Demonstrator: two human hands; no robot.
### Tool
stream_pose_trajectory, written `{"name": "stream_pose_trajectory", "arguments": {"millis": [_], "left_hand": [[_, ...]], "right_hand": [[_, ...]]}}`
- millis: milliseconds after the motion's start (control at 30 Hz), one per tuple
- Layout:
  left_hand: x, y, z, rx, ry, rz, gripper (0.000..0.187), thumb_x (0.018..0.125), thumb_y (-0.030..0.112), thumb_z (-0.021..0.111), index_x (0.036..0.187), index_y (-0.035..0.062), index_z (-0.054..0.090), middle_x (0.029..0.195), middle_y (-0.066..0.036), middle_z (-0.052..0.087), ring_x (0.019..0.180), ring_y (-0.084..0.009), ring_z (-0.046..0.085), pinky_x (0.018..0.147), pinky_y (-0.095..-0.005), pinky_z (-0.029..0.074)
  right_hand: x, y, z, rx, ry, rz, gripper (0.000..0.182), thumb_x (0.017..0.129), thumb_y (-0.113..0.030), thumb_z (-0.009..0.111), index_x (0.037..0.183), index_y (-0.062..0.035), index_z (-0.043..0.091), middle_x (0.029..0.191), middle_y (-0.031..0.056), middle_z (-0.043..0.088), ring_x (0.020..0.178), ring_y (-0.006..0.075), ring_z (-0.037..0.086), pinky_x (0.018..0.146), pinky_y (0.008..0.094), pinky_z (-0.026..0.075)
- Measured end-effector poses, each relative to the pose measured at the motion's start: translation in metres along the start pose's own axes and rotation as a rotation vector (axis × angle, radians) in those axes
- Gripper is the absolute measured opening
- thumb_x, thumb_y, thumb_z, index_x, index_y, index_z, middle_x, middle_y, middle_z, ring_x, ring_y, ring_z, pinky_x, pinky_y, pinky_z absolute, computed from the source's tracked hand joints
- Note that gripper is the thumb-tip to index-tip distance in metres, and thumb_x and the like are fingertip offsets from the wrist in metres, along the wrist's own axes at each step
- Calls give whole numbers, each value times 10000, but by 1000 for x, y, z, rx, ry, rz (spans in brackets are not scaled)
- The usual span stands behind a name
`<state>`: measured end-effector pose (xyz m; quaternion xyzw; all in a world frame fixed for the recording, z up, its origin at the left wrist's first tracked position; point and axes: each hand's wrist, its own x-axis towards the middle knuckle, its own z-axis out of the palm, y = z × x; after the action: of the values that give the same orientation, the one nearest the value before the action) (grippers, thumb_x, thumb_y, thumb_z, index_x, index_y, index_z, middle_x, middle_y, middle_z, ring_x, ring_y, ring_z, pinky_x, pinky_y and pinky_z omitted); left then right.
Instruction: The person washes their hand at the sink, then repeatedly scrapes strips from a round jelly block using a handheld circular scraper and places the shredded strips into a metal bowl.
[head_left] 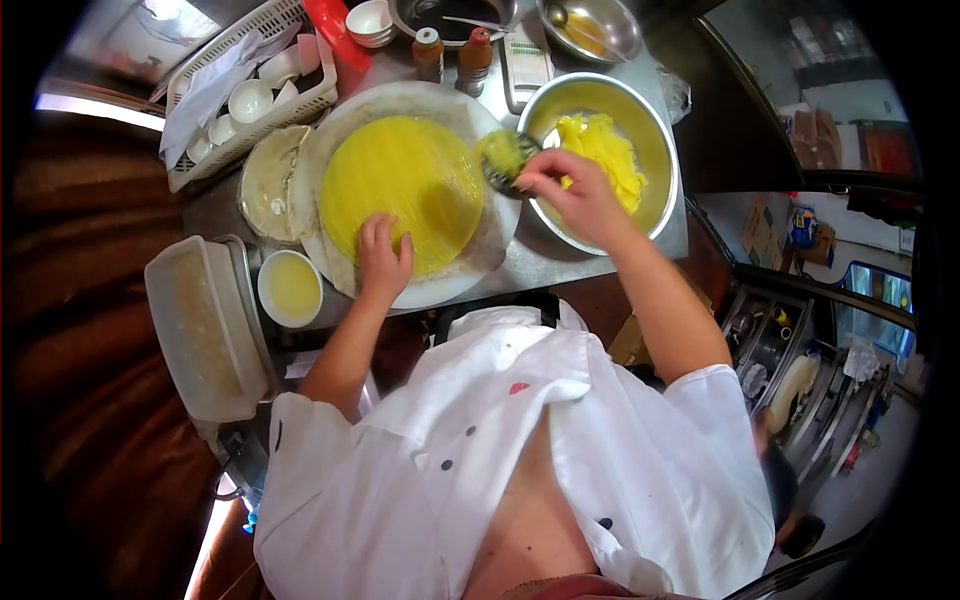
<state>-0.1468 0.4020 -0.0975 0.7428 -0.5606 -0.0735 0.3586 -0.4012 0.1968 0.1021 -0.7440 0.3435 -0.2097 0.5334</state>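
A large thin round yellow sheet [400, 185] with a glossy top lies on a white round board [490, 258]. My left hand [383, 258] rests on the sheet's near edge, fingers and thumb apart. Just past the board's right edge, my right hand [570, 190] pinches the rim of a small dark round object [497, 172] with yellow showing inside it; I cannot make out its exact kind. Right beside it stands a steel bowl [657, 190] that holds a heap of yellow, leaf-like folded pieces [612, 160]. My right wrist passes over the bowl's near side.
At left are a bowl of yellow liquid [295, 288], a clear plastic tub [200, 330] and a flour-crusted round plate [268, 200]. Behind stand a basket [300, 112] of white cups, two bottles [474, 65], a white scale [527, 65] and another steel bowl [618, 25].
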Motion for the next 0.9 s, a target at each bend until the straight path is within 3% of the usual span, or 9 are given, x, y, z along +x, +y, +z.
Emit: {"name": "stream_pose_trajectory", "arguments": {"millis": [167, 267, 367, 433, 467, 567, 633, 767, 900], "left_hand": [[14, 3, -2, -8, -1, -22, 387, 878, 122, 702, 1228, -7, 600, 1267, -235, 570, 1198, -442, 540, 1031, -503, 446], [20, 5, -3, -14, 1, -34, 386, 882, 117, 700, 1234, -8, 602, 1263, -236, 575, 1203, -440, 541, 1034, -496, 447], [26, 7, -3, -18, -13, -40, 386, 888, 114, 693, 1243, -6, 601, 1270, -239, 575, 1205, -441, 540, 1034, -496, 448], [30, 1, 1, 1, -17, -48, 385, 893, 116, 690, 1247, -5, 600, 1278, -243, 573, 1206, -439, 539, 1031, -494, 449], [22, 1, -1, -1, -30, -67, 375, 896, 120, 690, 1240, -3, 605, 1263, -237, 585, 1195, -435, 547, 1027, -492, 451], [45, 6, 0, -50, -42, -70, 344, 905, 135, 691, 1215, 1, 621, 1199, -216, 624, 1155, -418, 573, 1010, -486, 459], [48, 15, -4, -128, -81, -92, 318, 912, 145, 692, 1190, 2, 634, 1134, -196, 654, 1116, -405, 593, 991, -481, 466], [87, 19, 1, -167, -32, 2, 298, 914, 168, 703, 1160, 7, 649, 1057, -166, 680, 1062, -392, 610, 949, -477, 473], [137, -33, 34, -61, 72, -3, 314, 884, 177, 715, 1152, 24, 660, 1035, -151, 677, 1047, -381, 608, 934, -476, 471]], "right_hand": [[-36, -10, -62, 9, 261, -54, 68, 979, -82, 702, 1007, -20, 703, 934, 13, 691, 855, 73, 629, 756, 229, 506], [-57, 65, -72, 104, 533, 55, 156, 1001, -174, 700, 942, -31, 681, 841, -1, 647, 754, 69, 586, 657, 219, 466], [-92, 159, -83, 302, 592, 957, 261, 1007, -297, 697, 882, -71, 656, 741, -27, 568, 643, 70, 491, 548, 225, 366], [-92, 139, -67, 386, 585, 908, 315, 997, -377, 689, 833, -114, 635, 675, -52, 480, 583, 77, 399, 500, 244, 263], [-89, 129, -61, 427, 542, 856, 278, 997, -339, 691, 878, -88, 685, 724, -35, 567, 613, 74, 451, 527, 240, 325], [-55, 110, -21, 337, 491, 697, 258, 995, -302, 695, 949, -49, 725, 813, -2, 665, 678, 84, 544, 599, 243, 436], [-25, 110, 13, 383, 307, 548, 252, 989, -262, 702, 1022, -14, 734, 900, 37, 723, 769, 109, 628, 707, 271, 518], [49, 94, 92, 178, 44, 273, 261, 977, -264, 718, 986, -3, 709, 874, 51, 725, 796, 137, 666, 723, 285, 530], [132, 130, 150, 41, 52, 108, 270, 956, -279, 736, 941, -13, 689, 836, 93, 717, 749, 171, 665, 704, 326, 524]]}}
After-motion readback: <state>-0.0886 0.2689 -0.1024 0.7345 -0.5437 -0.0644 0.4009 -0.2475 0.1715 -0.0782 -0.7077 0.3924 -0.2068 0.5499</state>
